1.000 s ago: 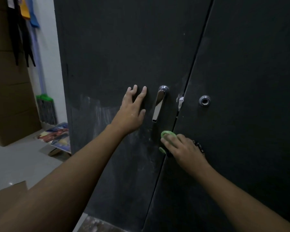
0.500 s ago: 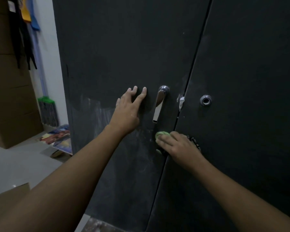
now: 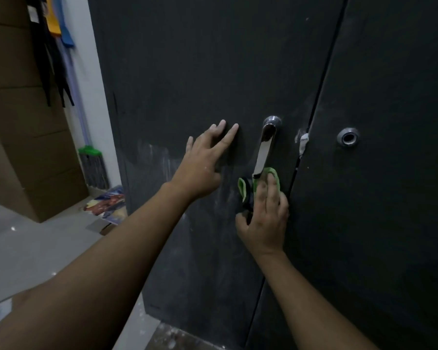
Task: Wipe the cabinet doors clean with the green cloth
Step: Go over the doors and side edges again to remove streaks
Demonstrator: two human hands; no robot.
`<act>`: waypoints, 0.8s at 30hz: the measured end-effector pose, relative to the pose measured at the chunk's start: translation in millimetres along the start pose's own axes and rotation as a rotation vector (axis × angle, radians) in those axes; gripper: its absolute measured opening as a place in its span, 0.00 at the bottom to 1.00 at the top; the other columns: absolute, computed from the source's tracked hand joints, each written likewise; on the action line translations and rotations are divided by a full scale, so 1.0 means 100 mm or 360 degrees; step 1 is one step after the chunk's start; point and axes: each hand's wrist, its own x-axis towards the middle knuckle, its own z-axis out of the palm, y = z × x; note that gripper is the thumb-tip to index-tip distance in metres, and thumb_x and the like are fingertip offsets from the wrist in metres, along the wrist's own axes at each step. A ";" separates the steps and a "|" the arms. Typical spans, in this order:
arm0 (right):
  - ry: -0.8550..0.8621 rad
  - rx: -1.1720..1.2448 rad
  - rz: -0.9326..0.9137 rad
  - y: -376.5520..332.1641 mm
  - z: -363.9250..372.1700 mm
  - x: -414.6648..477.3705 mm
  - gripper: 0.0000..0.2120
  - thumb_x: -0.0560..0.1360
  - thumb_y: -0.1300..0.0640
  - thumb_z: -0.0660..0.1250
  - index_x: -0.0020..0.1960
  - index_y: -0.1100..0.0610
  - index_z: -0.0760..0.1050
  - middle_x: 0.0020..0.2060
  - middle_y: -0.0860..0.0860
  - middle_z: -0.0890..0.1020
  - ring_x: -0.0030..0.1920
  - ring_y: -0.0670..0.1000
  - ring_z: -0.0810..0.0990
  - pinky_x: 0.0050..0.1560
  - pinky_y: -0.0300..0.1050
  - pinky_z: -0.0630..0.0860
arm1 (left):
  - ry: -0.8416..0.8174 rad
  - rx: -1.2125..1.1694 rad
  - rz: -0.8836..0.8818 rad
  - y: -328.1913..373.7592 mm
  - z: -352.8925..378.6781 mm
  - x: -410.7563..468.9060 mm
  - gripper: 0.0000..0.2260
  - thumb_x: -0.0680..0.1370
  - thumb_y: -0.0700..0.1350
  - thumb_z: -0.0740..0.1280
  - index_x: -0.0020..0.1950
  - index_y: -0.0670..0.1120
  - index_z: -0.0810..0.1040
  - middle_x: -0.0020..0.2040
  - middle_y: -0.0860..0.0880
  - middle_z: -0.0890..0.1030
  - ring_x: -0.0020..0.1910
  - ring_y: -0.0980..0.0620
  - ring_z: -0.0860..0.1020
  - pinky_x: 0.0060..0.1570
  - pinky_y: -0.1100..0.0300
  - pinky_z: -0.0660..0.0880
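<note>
Right grip: fingers lie nearly straight over the green cloth and press it flat to the left door; the thumb is spread low to the left, and no closed hold is visible.
Left grip: spread flat on the same door, left of the handle, holding nothing and apparently bracing the panel.
Cloth position: bunched under the fingers, with one fold sticking out to the left; its top edge touches the handle's lower tip, near the seam between the doors.
Risk, handle: an upward stroke would likely run the cloth or knuckles into the lever, snagging the fabric or pushing the lever.
Risk, seam: a stroke to the right could drag a fold into the gap or catch the white scrap stuck there and tear it loose.
Risk, cloth slipping: only pressure holds it, so a fast pass or a lighter press could let it slide out and drop to the gritty floor at the cabinet's foot.
Risk, smearing: white streaks cross the left door; a cloth already loaded with residue would probably spread them, and the bracing palm may leave prints.
Risk, door movement: if the brace lifts while the other hand pushes hard, the panel might shift.
Right door: not being wiped now; its lock ring is another edge that could catch the cloth.
</note>
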 end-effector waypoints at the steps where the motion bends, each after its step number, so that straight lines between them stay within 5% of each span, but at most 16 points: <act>1: 0.0030 0.0032 0.0033 -0.05 0.03 0.00 0.38 0.69 0.52 0.63 0.76 0.65 0.63 0.76 0.63 0.64 0.69 0.64 0.69 0.68 0.58 0.68 | 0.0012 -0.0028 0.0015 -0.02 0.02 0.00 0.46 0.70 0.31 0.63 0.81 0.58 0.49 0.81 0.53 0.50 0.80 0.51 0.46 0.76 0.36 0.42; 6: 0.0288 0.0345 0.0112 -0.18 0.26 -0.09 0.29 0.71 0.62 0.66 0.72 0.63 0.71 0.71 0.63 0.72 0.69 0.59 0.71 0.67 0.55 0.68 | 0.0096 -0.0029 0.0065 -0.13 0.10 0.00 0.45 0.68 0.31 0.64 0.81 0.55 0.51 0.81 0.54 0.51 0.80 0.53 0.47 0.74 0.34 0.42; 11: -0.0064 0.0325 -0.0282 -0.18 0.59 -0.40 0.25 0.76 0.69 0.63 0.72 0.58 0.74 0.73 0.53 0.73 0.67 0.57 0.77 0.65 0.51 0.71 | 0.0059 0.0109 0.0118 -0.17 0.10 0.00 0.44 0.71 0.36 0.65 0.82 0.55 0.48 0.81 0.54 0.48 0.80 0.52 0.46 0.73 0.36 0.38; 14: -0.0401 0.0120 -0.0516 -0.20 0.68 -0.48 0.25 0.75 0.64 0.58 0.70 0.51 0.77 0.69 0.45 0.77 0.56 0.55 0.74 0.51 0.51 0.80 | 0.0000 0.0226 0.0138 -0.21 0.05 0.02 0.45 0.72 0.35 0.65 0.82 0.56 0.46 0.81 0.56 0.45 0.80 0.55 0.44 0.72 0.35 0.38; 17: -0.0379 0.0157 -0.0588 -0.23 0.65 -0.46 0.24 0.74 0.64 0.58 0.66 0.53 0.80 0.66 0.47 0.80 0.51 0.54 0.70 0.46 0.52 0.81 | -0.0050 0.0242 0.0145 -0.25 -0.03 0.03 0.44 0.72 0.33 0.63 0.81 0.58 0.46 0.81 0.58 0.46 0.80 0.57 0.45 0.72 0.35 0.36; 21: 0.0220 0.0433 -0.0249 -0.36 0.38 -0.05 0.22 0.76 0.71 0.61 0.69 0.62 0.77 0.70 0.56 0.75 0.64 0.55 0.76 0.63 0.51 0.72 | -0.0029 0.0033 0.0149 -0.31 -0.10 0.03 0.42 0.72 0.33 0.64 0.80 0.59 0.53 0.80 0.63 0.50 0.79 0.62 0.49 0.71 0.34 0.36; 24: 0.0372 0.0392 0.0236 -0.61 0.26 0.39 0.31 0.72 0.76 0.66 0.73 0.62 0.71 0.74 0.58 0.70 0.63 0.58 0.76 0.70 0.37 0.59 | 0.0008 -0.0224 0.0121 -0.27 -0.08 0.02 0.37 0.73 0.35 0.61 0.80 0.57 0.59 0.79 0.63 0.54 0.78 0.62 0.51 0.72 0.35 0.37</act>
